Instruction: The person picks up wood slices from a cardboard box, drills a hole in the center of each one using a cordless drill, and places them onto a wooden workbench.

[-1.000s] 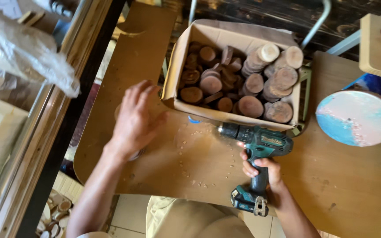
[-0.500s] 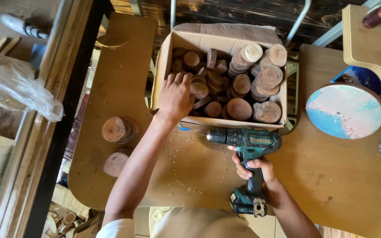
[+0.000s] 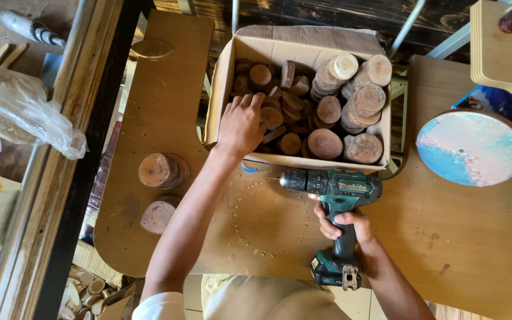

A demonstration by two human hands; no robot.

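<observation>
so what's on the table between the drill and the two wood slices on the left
In the head view, the left forearm crosses that stretch between the drill and the wood slices; beneath it the table holds only scattered wood chips.

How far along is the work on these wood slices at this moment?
Done, apparently: two wood slices lie aside on the table, with shavings beside them, though no holes are visible. In hand: the left hand reaches into the cardboard box while the right hand holds the cordless drill. Left: the box is nearly full of wood discs.
</observation>
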